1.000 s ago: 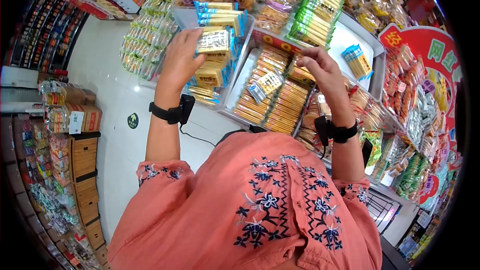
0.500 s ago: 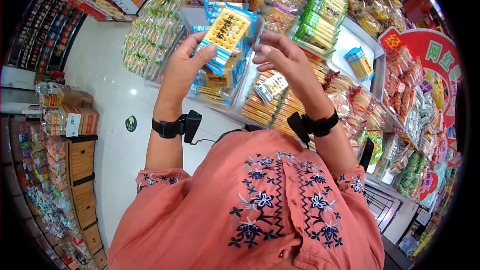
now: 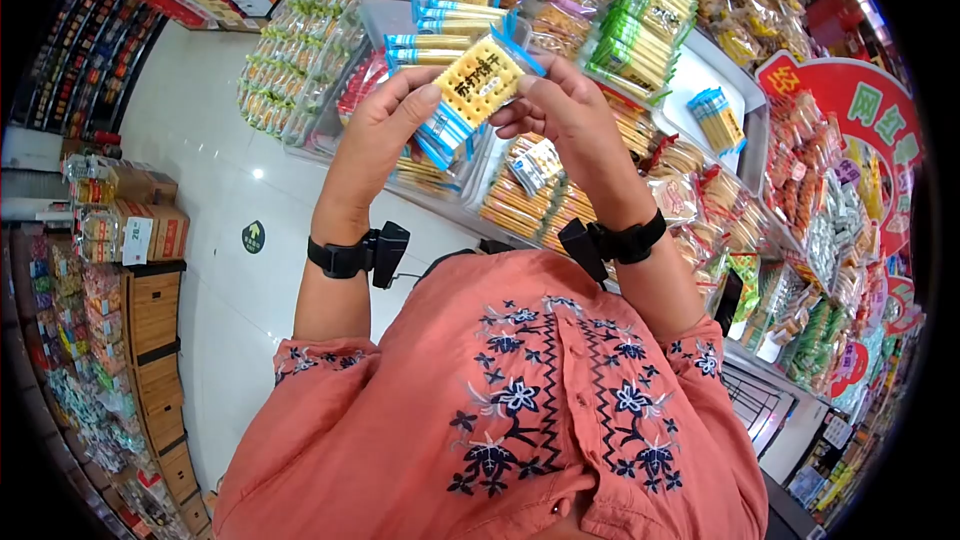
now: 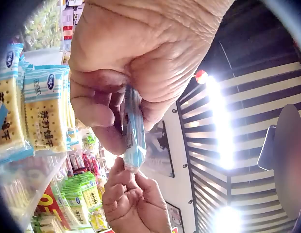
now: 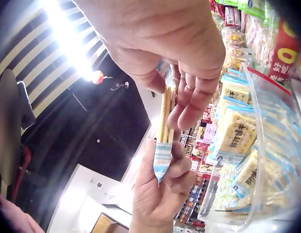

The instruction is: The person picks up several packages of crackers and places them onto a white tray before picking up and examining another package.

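Both hands hold one flat packet of square soda crackers (image 3: 478, 80), clear in the middle with blue-striped ends. My left hand (image 3: 372, 135) pinches its lower-left end between thumb and fingers. At the upper-right end, my right hand (image 3: 578, 125) pinches it, thumb on the near face. In the left wrist view the packet (image 4: 134, 133) is seen edge-on between the hands. The right wrist view shows its thin side (image 5: 166, 114), with crackers inside. Below and beyond the hands, similar blue packets (image 3: 455, 15) stand in a clear plastic bin (image 5: 257, 104).
Right of that bin, a tray holds rows of cracker packets with a white-labelled packet (image 3: 536, 166) on top. Green packets (image 3: 645, 25) are stacked behind. A single blue packet (image 3: 716, 122) lies in a white tray (image 3: 690, 75). Shelves line the far left across a tiled floor (image 3: 230, 160).
The left hand has lifted a cracker packet from the bin and tilted it face up. The right hand has moved left from over the neighbouring tray and now grips the packet's other end.
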